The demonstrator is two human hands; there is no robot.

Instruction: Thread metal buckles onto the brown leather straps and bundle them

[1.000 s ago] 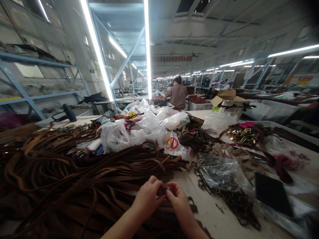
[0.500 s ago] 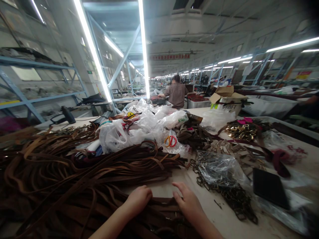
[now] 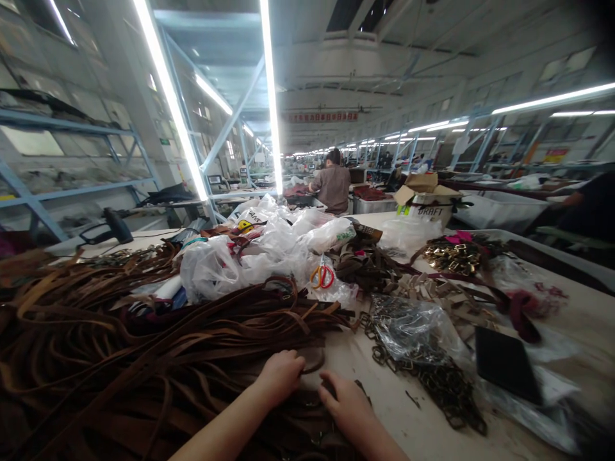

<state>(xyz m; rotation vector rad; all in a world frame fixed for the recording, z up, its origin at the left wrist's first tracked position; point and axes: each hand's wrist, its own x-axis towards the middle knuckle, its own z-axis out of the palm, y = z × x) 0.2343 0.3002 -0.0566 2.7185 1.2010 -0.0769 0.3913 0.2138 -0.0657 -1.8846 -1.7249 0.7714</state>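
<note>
- Brown, narrow, leather-like strap [image 3: 316, 365] is the thing in work; it curves out at the fingertips of the left hand [image 3: 281, 378], at the centre of the clock.
- The left hand has its fingers folded together and seems to pinch this strap, although the contact is partly hidden.
- The right hand [image 3: 348, 403] is just beside, at four o'clock from the left, with fingers half bent; whether it grips something, I cannot tell.
- A large tangled heap of long brown straps [image 3: 120, 358] lies from eight to eleven o'clock on the pale bench [image 3: 394, 403].
- Dark metal buckles [image 3: 459, 390], partly under crumpled clear plastic [image 3: 408, 320], lie toward two o'clock; scissors with red and yellow handles [image 3: 322, 267] are at twelve, apart from both hands.
- In my judgement, the work is in its middle: one strap is in handling, many lie loose, and which are finished cannot be told.
</note>
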